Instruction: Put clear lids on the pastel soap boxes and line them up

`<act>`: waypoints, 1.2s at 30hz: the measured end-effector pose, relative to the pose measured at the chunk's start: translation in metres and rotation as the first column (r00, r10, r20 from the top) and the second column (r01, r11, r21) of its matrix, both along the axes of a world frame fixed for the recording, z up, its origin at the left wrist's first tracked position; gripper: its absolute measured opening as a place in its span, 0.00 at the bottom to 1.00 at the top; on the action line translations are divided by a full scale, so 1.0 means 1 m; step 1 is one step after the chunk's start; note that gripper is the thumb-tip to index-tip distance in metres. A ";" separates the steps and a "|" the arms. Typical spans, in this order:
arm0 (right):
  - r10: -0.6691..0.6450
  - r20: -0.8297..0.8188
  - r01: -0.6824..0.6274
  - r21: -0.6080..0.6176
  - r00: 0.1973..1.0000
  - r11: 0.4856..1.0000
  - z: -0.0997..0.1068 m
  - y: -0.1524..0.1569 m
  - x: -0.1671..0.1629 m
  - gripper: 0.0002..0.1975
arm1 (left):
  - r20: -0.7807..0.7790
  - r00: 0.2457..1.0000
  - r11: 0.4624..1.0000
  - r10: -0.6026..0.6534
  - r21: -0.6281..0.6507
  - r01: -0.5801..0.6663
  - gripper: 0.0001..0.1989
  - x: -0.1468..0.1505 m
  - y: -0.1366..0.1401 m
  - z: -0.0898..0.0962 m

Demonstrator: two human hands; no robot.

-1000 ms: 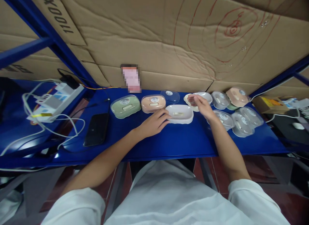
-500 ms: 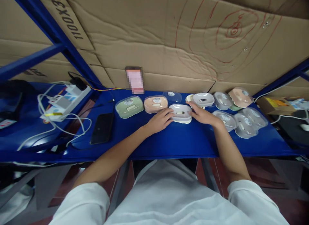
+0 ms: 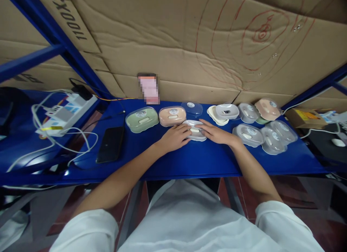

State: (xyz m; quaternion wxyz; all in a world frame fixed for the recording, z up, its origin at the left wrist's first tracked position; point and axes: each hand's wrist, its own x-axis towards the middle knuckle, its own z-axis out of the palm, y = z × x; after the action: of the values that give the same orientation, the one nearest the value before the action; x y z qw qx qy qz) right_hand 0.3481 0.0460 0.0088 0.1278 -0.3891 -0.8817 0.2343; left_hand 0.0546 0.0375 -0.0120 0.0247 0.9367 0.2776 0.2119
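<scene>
A pale grey soap dish (image 3: 196, 137) with a cream strip in its middle lies on the blue table, partly covered by fingers. My left hand (image 3: 175, 138) grips its left side, fingers bent over the rim. My right hand (image 3: 217, 133) holds the right side, fingertips reaching over the top edge. Just behind are a peach soap box (image 3: 171, 120) with a clear lid and a loose clear lid (image 3: 192, 109). Beyond my right hand lie another pale grey dish (image 3: 230, 109) and a cream base (image 3: 213, 111), partly overlapping.
A green lidded soap box (image 3: 139, 125) and a black phone (image 3: 110, 143) lie to the left, near a power strip (image 3: 67, 113) with tangled white cables. Several lidded grey boxes (image 3: 248, 135) stand on the right. A cardboard wall (image 3: 162, 35) rises behind the table.
My right hand has come left and nearer, onto the dish's right side. The dish has shifted slightly left and toward me; its cream strip now shows more fully.
</scene>
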 end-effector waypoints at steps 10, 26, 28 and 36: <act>-0.296 -0.033 0.294 0.244 0.955 0.924 -0.015 0.046 -0.013 0.36 | 0.048 0.998 0.995 -0.044 -0.090 0.048 0.11 -0.018 0.000 0.016; -0.234 -0.058 0.241 0.285 0.971 0.928 -0.005 0.035 0.008 0.30 | 0.133 0.991 0.930 0.031 -0.368 0.020 0.13 -0.033 0.001 0.029; -0.205 -0.181 0.243 0.221 0.962 0.944 0.007 0.028 0.009 0.29 | 0.155 0.984 0.921 0.082 -0.390 -0.016 0.24 -0.033 0.004 0.027; 0.158 -0.086 -0.145 0.139 0.984 0.980 0.025 -0.019 -0.027 0.32 | 0.197 0.978 0.902 0.066 -0.431 0.026 0.51 -0.036 0.013 0.017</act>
State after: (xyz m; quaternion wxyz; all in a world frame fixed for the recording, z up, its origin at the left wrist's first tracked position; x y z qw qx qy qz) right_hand 0.3207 0.0269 0.0338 0.1775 -0.2998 -0.9151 0.2031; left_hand 0.0182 0.0506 0.0050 0.2575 0.8780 0.3232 0.2415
